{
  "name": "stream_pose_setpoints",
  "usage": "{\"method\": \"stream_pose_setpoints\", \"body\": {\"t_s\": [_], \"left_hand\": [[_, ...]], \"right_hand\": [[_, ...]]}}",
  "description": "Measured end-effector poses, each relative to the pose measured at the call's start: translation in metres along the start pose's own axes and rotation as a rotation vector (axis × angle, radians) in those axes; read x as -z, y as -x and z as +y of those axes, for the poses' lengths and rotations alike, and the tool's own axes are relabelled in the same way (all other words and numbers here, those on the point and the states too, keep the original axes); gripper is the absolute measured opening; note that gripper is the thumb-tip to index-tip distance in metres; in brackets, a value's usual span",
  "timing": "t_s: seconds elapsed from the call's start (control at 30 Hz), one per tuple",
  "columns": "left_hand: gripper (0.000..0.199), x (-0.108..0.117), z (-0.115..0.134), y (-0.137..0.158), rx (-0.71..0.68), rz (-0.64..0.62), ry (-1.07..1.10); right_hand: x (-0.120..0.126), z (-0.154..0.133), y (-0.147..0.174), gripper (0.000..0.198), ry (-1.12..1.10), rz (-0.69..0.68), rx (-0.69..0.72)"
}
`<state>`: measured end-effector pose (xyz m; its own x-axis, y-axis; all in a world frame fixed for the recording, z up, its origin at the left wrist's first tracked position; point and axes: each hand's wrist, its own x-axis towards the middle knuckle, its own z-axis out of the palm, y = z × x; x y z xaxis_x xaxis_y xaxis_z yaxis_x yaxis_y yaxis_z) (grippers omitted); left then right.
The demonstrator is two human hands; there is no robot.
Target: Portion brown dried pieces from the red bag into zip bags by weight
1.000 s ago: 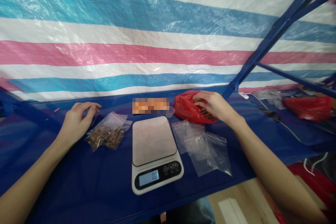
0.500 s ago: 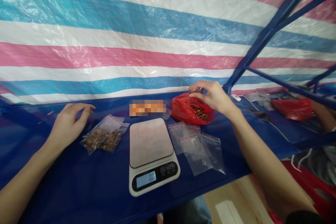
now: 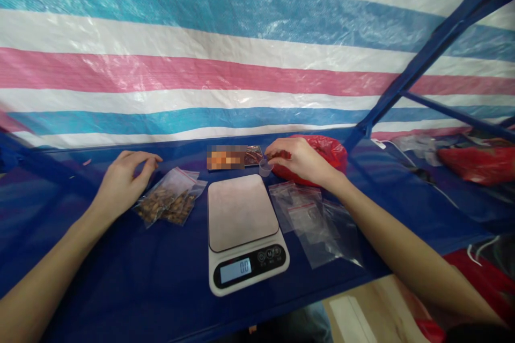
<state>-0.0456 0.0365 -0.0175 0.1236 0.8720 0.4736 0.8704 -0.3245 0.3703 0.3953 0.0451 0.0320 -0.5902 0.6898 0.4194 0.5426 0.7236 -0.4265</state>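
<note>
My right hand (image 3: 300, 158) reaches over the front of a red plastic bag (image 3: 333, 151), with thumb and fingertips closed at the rim of a small clear cup (image 3: 265, 169). The cup stands on the blue table behind the kitchen scale (image 3: 242, 211), whose bare plate goes with a display of 0.0. On the left, my left hand (image 3: 126, 177) hovers or rests with loosely curved fingers, holding nothing. Beside it lie zip bags filled with brown pieces (image 3: 171, 201). Right of the scale are several flat clear zip bags (image 3: 314, 220). The red bag's contents are hidden by my right hand.
Behind the scale lies a partly blurred picture card (image 3: 253, 155). A striped plastic sheet (image 3: 193, 72) hangs along the back. A blue metal frame (image 3: 402, 83) slants up at the right. Beyond it lie another red bag (image 3: 478, 163) and a cable.
My right hand has come down and left from above the red bag's opening to the small cup. The view has shifted slightly. My left hand keeps its place near the filled bags.
</note>
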Motion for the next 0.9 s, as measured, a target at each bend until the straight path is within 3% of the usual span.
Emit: {"method": "stream_pose_setpoints", "body": {"t_s": [0.73, 0.9], "left_hand": [[0.039, 0.000, -0.001, 0.000, 0.075, -0.035, 0.022], [0.040, 0.002, 0.000, 0.000, 0.084, -0.031, 0.011]], "right_hand": [[-0.013, -0.001, 0.010, 0.042, 0.117, -0.101, 0.091], [-0.001, -0.010, 0.008, 0.052, 0.089, -0.063, 0.107]]}}
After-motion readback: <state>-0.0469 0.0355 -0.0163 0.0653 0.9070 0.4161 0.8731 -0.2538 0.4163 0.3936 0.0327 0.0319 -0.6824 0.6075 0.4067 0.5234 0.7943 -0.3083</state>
